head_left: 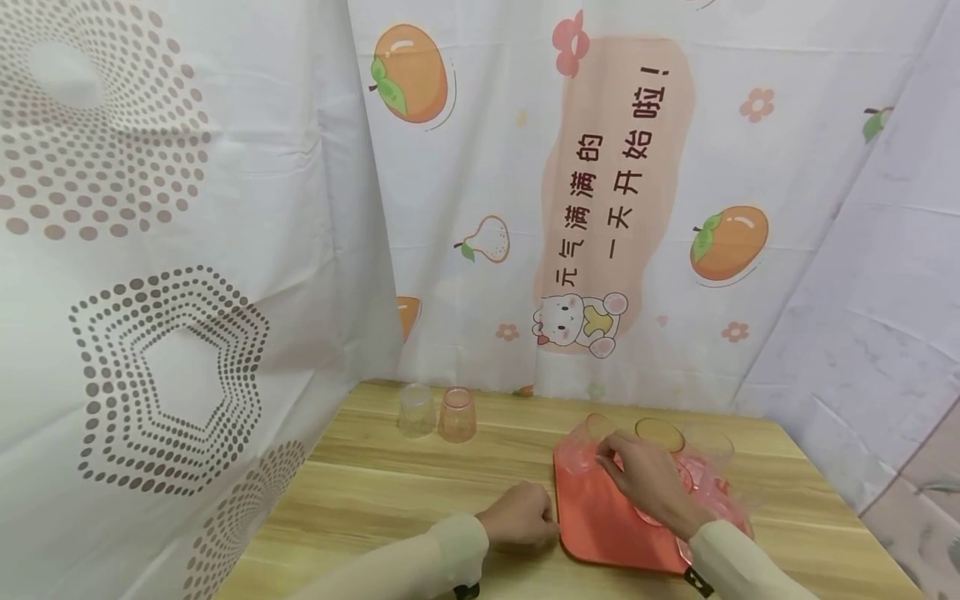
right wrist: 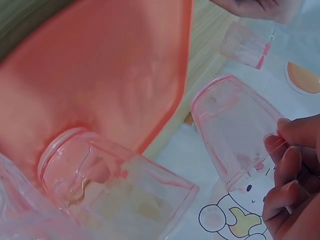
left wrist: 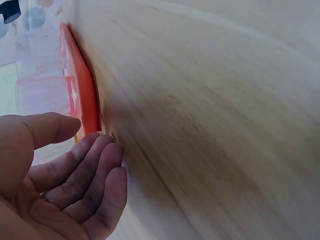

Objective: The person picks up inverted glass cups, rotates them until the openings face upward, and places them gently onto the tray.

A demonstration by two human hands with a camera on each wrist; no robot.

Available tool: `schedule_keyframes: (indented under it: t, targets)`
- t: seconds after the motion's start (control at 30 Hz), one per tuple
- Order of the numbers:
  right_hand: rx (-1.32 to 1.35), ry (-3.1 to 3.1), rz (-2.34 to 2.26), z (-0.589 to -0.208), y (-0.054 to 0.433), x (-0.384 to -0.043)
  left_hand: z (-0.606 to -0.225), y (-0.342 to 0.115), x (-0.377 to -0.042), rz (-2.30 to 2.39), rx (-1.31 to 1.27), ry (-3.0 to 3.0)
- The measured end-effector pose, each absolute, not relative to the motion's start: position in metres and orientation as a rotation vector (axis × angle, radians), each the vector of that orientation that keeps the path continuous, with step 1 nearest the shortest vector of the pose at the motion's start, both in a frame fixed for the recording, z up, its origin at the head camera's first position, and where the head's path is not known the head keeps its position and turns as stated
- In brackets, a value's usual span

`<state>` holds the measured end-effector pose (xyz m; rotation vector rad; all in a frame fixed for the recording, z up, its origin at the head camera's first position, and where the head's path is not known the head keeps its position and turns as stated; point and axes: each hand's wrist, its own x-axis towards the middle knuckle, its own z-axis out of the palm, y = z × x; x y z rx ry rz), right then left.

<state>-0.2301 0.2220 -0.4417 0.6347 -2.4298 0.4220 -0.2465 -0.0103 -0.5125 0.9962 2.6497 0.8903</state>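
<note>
On the wooden table lies a red-orange tray with several see-through cups on it. My right hand is over the tray's far left part. Its thumb and fingertips pinch the edge of a clear pink cup, seen from the right wrist. Another pink cup stands on the tray beside it. My left hand rests by the tray's left edge, holding nothing. From the left wrist, its fingers are loosely curled, thumb apart, close to the tray's side.
At the table's back left stand a colourless cup and a pink cup, side by side. A yellowish round rim shows behind the right hand. Patterned curtains hang behind and at the sides of the table.
</note>
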Motion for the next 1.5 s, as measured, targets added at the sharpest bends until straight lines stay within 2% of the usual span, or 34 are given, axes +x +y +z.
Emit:
schedule_keyframes:
  t: [0.3,0.57,0.83,1.5]
  targets:
    - [0.658,-2.436,0.336,-0.444,0.228,-0.238,-0.514,-0.003,-0.245,0.884,0.948,2.666]
    - [0.639,-2.488,0.297,-0.444,0.229,-0.242,-0.52,0.004,-0.245,0.825,1.007,2.696]
    - [0.652,-2.481,0.258,-0.446,0.232,-0.247,-0.518,0.01,-0.242,0.854,0.893,2.679]
    - [0.709,-2.441,0.154,-0.45,0.247,-0.256,-0.505,0.014,-0.234,0.874,0.795,2.633]
